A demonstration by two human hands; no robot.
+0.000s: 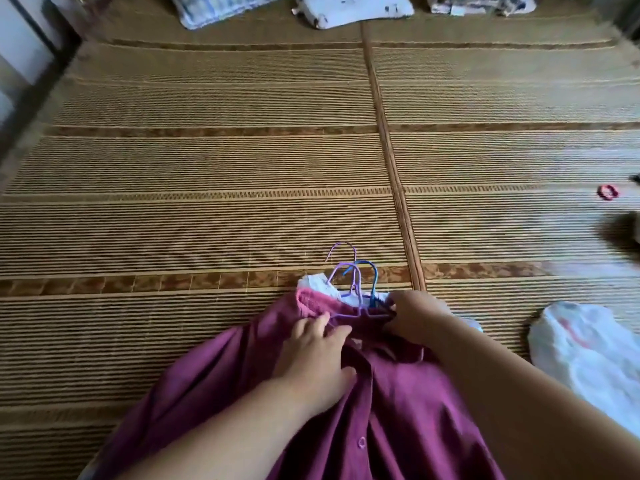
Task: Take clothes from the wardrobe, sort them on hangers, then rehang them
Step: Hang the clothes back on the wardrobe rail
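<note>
— Magenta button-front shirt [398,393] lies spread on the wide woven straw mat [207,168], in the near middle, collar pointing away. Does that match what you see?
— Yes. A crumpled white plastic bag with red print [588,348] sits on the mat to its right, apart from it. Along the far edge are a blue-checked pillow [221,8] and a white patterned cloth [353,8].
— And the hands?
— Left hand [317,344] rests flat on the shirt just below the collar, fingers spread and straight, gripping nothing. Right hand [415,313] has its fingers curled in at the collar's right end, pinching the cloth where the hangers go in.
— Which hangers?
— Thin purple wire hangers [353,282] and a blue wire hanger [374,282], hooks bunched together past the collar. A white garment [318,284] peeks out beneath.
— Anything smaller?
— A red hair tie [607,192], far right.
</note>
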